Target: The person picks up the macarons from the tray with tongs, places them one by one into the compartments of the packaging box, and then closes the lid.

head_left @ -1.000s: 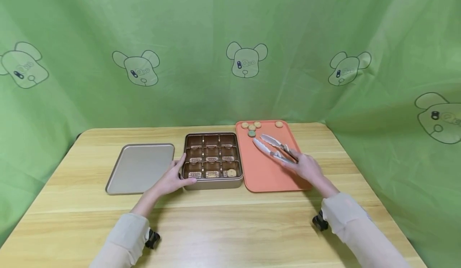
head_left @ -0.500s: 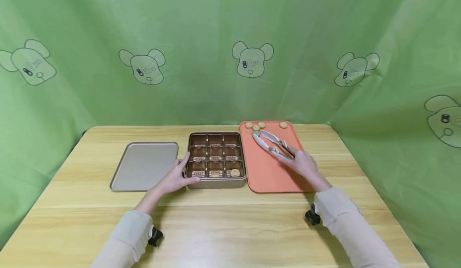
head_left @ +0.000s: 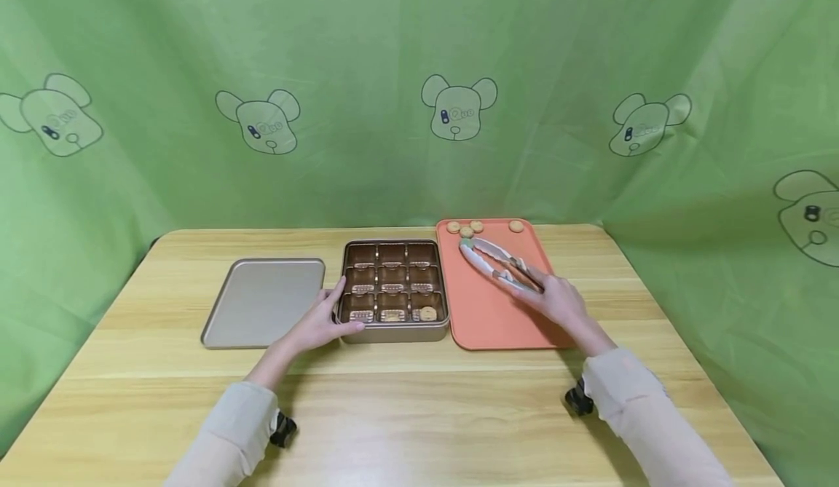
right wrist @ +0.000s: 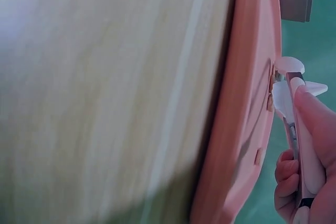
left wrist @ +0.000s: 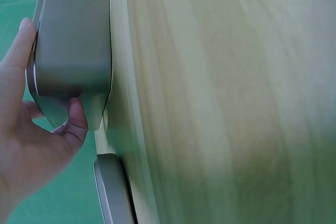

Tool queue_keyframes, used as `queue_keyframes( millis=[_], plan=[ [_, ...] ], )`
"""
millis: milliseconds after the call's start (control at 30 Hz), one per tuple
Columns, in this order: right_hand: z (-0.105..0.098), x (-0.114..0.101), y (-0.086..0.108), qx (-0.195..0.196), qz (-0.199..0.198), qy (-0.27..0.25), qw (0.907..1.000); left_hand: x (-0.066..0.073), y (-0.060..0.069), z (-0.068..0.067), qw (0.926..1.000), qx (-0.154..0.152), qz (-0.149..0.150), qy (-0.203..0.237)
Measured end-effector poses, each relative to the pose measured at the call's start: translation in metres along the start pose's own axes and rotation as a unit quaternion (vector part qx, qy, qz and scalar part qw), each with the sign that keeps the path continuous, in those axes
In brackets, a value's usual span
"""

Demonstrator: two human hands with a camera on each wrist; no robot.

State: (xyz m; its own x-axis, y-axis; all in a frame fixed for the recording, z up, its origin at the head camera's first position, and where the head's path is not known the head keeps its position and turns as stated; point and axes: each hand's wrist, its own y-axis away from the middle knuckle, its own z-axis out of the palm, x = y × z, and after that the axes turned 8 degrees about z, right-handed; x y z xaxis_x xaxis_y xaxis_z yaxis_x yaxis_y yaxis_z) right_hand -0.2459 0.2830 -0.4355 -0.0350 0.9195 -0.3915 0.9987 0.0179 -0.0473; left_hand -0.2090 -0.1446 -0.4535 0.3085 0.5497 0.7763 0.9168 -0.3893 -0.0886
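Observation:
My right hand (head_left: 553,299) grips a pair of tongs (head_left: 483,263), also plain in the right wrist view, where the fingers (right wrist: 287,174) curl round the handles. In the head view the tong tips lie at a green cookie (head_left: 466,242) on the orange tray (head_left: 491,323); whether they squeeze it I cannot tell. My left hand (head_left: 320,325) holds the near left corner of a brown metal tin (head_left: 393,334) with a divided insert. Its thumb lies along the front rim, and a curled finger touches the tin's wall (left wrist: 73,35). A tan cookie (head_left: 428,314) sits in the front right compartment.
Several tan cookies lie at the tray's far end, one of them (head_left: 467,232) right behind the green cookie and another (head_left: 515,226) off to the right. A flat metal lid (head_left: 265,301) lies left of the tin. Green cloth (head_left: 360,145) hangs behind the wooden table (head_left: 367,414).
The tongs moved forward until their tips came to the green cookie, then stayed there. My right forearm shifted slightly. My left hand kept its hold on the tin while the head view shifted a little.

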Motion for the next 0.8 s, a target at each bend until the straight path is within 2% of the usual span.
queue_keyframes(
  millis=[33, 200, 233, 267, 433, 667, 800],
  plan=[
    [-0.002, 0.000, 0.002, 0.001, -0.002, -0.004, 1.0000, -0.007, -0.002, 0.002, 0.9999, 0.004, 0.010, -0.006],
    [-0.011, -0.001, 0.007, 0.010, -0.010, -0.009, 0.9999, -0.006, 0.001, 0.002, 0.9993, 0.012, 0.033, -0.008],
    [-0.013, -0.002, 0.008, 0.011, -0.011, -0.008, 0.9998, -0.007, 0.001, 0.003, 0.9993, 0.013, 0.034, -0.009],
    [-0.014, -0.003, 0.009, 0.011, -0.013, -0.008, 0.9998, 0.000, 0.003, 0.000, 0.9996, 0.010, 0.025, 0.000],
    [-0.020, -0.013, 0.014, 0.008, -0.034, -0.017, 0.9992, -0.001, 0.002, 0.000, 1.0000, 0.006, 0.007, 0.001],
    [-0.020, -0.031, 0.024, -0.006, -0.084, -0.035, 0.9959, 0.002, 0.002, -0.002, 0.9985, 0.015, 0.042, -0.031],
    [-0.020, -0.042, 0.029, -0.026, -0.103, -0.047, 0.9933, 0.000, -0.001, -0.002, 0.9988, 0.000, 0.037, -0.033]
  ],
)
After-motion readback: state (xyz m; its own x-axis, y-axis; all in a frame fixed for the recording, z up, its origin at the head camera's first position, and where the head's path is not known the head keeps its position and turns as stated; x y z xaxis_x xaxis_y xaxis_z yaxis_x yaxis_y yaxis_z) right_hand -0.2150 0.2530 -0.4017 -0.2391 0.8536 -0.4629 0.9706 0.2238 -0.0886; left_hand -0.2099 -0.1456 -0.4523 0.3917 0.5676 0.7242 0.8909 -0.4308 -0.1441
